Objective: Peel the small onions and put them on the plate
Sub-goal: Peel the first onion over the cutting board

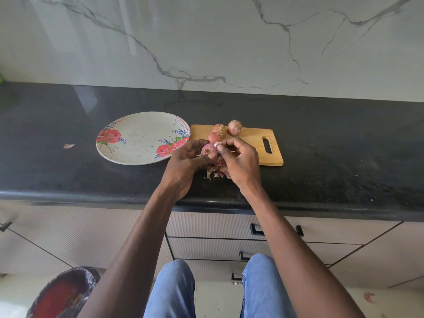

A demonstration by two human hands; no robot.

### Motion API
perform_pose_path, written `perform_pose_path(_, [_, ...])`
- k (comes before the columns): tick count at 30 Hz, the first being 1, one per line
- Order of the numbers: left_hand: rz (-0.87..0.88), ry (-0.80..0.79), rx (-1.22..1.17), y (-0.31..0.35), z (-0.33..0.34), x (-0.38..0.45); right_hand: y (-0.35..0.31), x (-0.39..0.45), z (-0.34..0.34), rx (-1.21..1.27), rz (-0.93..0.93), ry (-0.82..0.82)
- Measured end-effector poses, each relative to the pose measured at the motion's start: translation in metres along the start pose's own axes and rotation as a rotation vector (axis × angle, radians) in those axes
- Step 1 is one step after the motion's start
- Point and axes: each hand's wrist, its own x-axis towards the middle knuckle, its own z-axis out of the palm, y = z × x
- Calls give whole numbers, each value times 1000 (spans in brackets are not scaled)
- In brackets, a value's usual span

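My left hand [183, 162] grips a small pinkish onion [208, 149] just above the black counter, in front of the wooden cutting board [254, 143]. My right hand [238, 160] pinches a bit of skin at the onion's top. Three unpeeled onions lie on the board's far left part: one at the back right [235, 127], one beside it [219, 129], one nearer [214, 137]. A white plate [137, 136] with red roses sits to the left of the board, with no onion on it. Loose skins [214, 172] lie under my hands.
One scrap of peel [68, 146] lies on the counter [332, 157] left of the plate. A marble wall rises behind. Below the counter edge are drawers with black handles [275, 230], and a lined red bin [64, 292] stands at the lower left by my knees.
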Motion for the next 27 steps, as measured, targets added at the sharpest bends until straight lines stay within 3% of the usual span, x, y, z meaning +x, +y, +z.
perform_pose_path(16, [-17,81,-146,-6,-8,7,3,1,-1,-69,101,148])
perform_pose_path(27, [-8,97,-210,0,-4,5,-1,-5,0,-64,-253,48])
